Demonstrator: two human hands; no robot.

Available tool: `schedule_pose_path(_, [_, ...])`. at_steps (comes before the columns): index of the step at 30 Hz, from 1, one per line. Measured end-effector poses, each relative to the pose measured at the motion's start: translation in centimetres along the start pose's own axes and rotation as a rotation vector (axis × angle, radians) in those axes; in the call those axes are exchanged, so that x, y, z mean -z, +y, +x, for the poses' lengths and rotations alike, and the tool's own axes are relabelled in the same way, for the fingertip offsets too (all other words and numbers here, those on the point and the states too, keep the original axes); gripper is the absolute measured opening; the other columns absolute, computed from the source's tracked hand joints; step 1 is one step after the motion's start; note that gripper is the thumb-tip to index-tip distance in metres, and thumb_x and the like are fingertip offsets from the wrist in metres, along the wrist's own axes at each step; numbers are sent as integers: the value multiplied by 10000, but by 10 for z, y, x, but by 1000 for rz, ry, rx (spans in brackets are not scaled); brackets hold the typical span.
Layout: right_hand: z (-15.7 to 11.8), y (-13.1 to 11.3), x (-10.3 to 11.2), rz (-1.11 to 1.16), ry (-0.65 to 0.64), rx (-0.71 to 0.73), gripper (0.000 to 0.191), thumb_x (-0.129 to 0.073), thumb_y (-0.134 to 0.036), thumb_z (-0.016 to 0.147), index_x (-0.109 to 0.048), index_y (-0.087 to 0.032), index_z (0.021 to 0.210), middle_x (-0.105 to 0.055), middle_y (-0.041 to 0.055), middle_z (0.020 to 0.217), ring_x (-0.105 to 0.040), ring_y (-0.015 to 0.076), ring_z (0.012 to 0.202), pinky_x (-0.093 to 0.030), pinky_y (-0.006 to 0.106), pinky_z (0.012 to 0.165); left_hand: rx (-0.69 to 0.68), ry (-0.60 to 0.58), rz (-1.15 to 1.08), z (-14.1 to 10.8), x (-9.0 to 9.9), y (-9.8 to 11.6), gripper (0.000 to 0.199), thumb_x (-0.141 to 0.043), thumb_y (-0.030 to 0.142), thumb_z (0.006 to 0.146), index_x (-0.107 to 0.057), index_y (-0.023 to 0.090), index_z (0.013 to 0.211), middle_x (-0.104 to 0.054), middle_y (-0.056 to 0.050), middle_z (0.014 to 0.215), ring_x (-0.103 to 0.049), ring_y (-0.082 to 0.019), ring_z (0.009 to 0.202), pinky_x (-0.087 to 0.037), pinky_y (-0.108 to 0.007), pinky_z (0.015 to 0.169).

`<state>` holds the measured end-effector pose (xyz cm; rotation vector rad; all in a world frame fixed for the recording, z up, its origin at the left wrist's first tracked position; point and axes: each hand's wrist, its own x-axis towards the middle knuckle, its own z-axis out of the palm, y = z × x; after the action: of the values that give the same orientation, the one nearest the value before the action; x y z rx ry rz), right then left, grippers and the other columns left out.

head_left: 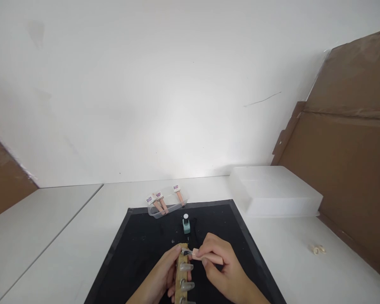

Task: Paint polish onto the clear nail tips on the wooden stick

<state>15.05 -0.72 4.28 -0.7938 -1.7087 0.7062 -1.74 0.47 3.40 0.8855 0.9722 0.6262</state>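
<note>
My left hand [169, 267] is closed around a narrow wooden strip [178, 278] and steadies it upright in the view. Several clear nail tips [186, 267] stick out from the strip's right side. In my right hand [223, 264] is a small tool with a pale pink handle [215, 258], pinched between thumb and fingers. Its narrow end meets the topmost nail tip [184, 251], which looks dark in part; whether the two touch I cannot tell. A teal nail polish bottle [186, 227] with a white-topped cap stands just beyond the strip.
A black mat [139, 240] lies under the work on a white table [66, 257]. At its far edge a clear tray [158, 215] holds pink-handled pieces with white labels [179, 196]. A white plastic box [275, 190], small beige rings [316, 250] and a cardboard panel [345, 169] are on the right.
</note>
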Motion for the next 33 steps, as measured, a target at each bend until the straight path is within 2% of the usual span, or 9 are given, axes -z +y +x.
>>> schedule_pose_path(10, [-1, 1, -1, -42, 29, 72, 265, -452, 12, 662, -582, -206, 737, -442, -35, 549, -449, 140, 518, -359, 246, 509, -21, 32, 7, -1, 0, 2, 502, -511, 656, 659, -494, 187, 838, -587, 40, 557, -305, -31, 331, -256, -165, 340])
schedule_pose_path(19, [2, -5, 1, -14, 43, 121, 235, -451, -28, 719, -590, -211, 770, -478, -20, 562, -457, 144, 525, -362, 250, 512, -44, 37, 11, -2, 2, 1, 483, -535, 629, 670, -498, 189, 866, -592, 36, 566, -296, -23, 327, -253, -162, 343])
schedule_pose_path(29, [3, -6, 1, 4, 53, 92, 209, -457, -41, 741, -596, -196, 758, -504, -4, 600, -475, 138, 529, -369, 244, 509, -43, 62, 9, -2, 2, 0, 543, -554, 639, 641, -498, 178, 922, -601, 29, 558, -307, -30, 337, -248, -165, 349])
schedule_pose_path(33, [3, -6, 1, -14, 56, 80, 200, -464, -47, 746, -598, -195, 760, -480, -15, 585, -463, 134, 517, -363, 238, 502, -58, 48, 26, -2, 1, 1, 501, -543, 639, 654, -511, 180, 852, -597, 28, 564, -313, -29, 340, -247, -163, 349])
